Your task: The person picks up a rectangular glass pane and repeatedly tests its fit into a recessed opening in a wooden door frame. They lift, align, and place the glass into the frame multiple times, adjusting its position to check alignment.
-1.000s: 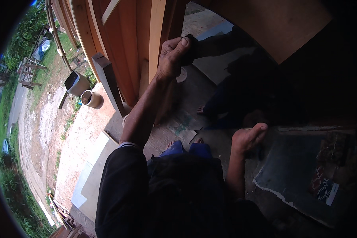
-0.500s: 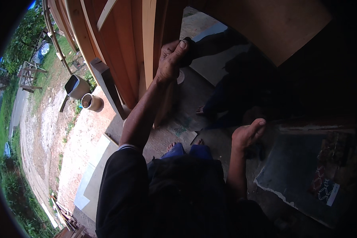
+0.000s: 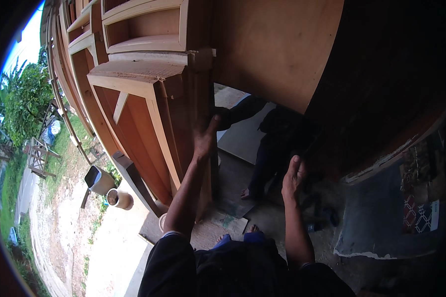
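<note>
A mirror-like sheet [image 3: 248,131] stands upright in front of me, reflecting an arm, dark-clothed legs and a foot. At its left edge, my left hand [image 3: 205,141] is closed with the thumb raised; the hand is slightly blurred. My right hand [image 3: 293,180] is closed at the sheet's right side, thumb up, its other fingers hidden. The sheet's lower edge is hard to make out in the dark. Close beside my left hand rises an unfinished wooden cabinet frame [image 3: 161,116]. Behind the sheet's top edge is a plain brown wood panel [image 3: 277,44].
A grey board with a ragged pale edge [image 3: 371,218] is at the right, a patterned piece [image 3: 421,215] on it. At left are a dark wooden post [image 3: 134,171], a square bucket [image 3: 101,181] and a round pot [image 3: 119,199]. My bare feet [image 3: 238,235] are on the floor.
My view has tilted up, showing more of the cabinet and panel. Both hands now appear lower in view, and the right one sits slightly further left. The sheet remains between them.
</note>
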`<action>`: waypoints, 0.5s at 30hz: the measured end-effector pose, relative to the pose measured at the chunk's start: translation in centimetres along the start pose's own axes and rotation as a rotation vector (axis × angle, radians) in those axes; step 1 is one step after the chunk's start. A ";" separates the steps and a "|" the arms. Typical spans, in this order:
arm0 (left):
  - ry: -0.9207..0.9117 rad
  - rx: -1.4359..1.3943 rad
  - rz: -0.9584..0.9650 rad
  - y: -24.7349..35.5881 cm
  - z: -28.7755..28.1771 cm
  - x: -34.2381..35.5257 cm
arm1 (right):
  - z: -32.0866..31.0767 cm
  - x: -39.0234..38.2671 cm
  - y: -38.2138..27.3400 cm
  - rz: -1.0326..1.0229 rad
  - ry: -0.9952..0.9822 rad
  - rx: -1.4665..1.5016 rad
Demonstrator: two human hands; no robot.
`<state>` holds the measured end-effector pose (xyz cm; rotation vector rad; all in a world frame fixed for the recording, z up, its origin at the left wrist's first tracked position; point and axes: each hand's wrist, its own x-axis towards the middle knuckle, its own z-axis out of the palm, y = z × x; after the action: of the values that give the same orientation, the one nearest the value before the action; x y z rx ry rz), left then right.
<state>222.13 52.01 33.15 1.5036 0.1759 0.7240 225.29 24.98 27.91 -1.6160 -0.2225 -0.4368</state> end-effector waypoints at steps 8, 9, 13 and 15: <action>0.127 0.231 0.146 -1.7 2.7 1.8 | -1.4 5.3 -2.3 -0.083 -0.287 -0.557; 0.129 0.225 0.148 -2.0 2.9 2.0 | -1.4 5.7 -2.4 -0.127 -0.300 -0.590; 0.120 0.188 0.064 -3.2 3.3 2.5 | -1.5 7.3 -3.2 -0.124 -0.375 -0.685; 0.090 0.187 0.078 -4.5 3.0 3.3 | -1.2 8.1 -3.0 -0.131 -0.384 -0.687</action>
<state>227.71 51.69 30.26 1.6642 0.2599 0.8569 231.21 23.10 33.97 -2.3695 -0.5099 -0.3110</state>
